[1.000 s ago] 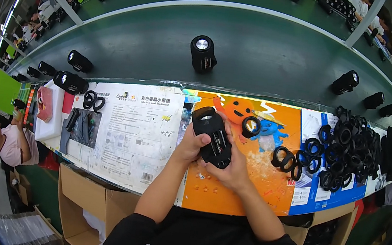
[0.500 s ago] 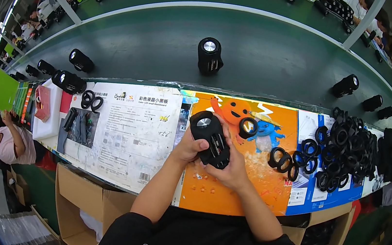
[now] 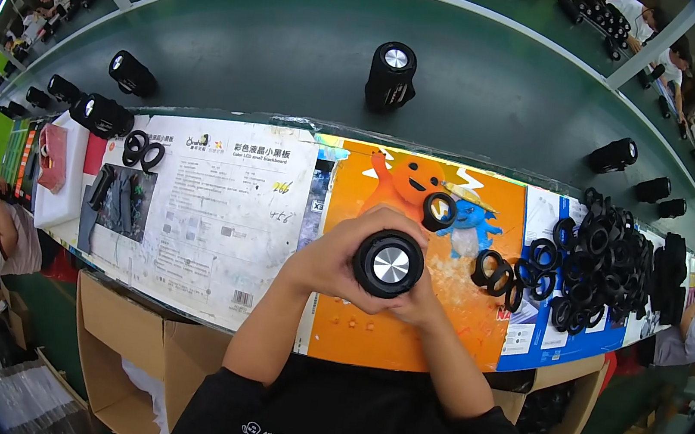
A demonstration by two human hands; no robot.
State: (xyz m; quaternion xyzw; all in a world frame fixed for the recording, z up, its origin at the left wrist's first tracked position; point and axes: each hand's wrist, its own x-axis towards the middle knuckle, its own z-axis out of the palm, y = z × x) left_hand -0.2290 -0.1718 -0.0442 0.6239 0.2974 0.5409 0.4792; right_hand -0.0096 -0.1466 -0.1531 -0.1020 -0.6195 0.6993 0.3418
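Evidently, the black cylinder [image 3: 390,267] at the centre of the frame is held end-up so its silver disc [image 3: 392,264] faces the person's view. The left hand [image 3: 332,254] curls around its left side and the right hand [image 3: 417,305] closes on its lower right, probably for steadiness. A loose ring [image 3: 428,217] lies just beyond; the ring pile [image 3: 610,268], right of frame, sits apart, seemingly for easy reach.

Black cylinders [image 3: 388,87] are spaced along the green tabletop [image 3: 289,58], upper frame; printed sheets [image 3: 193,272] are laid below, black rings [image 3: 606,266] heaped centre-right.
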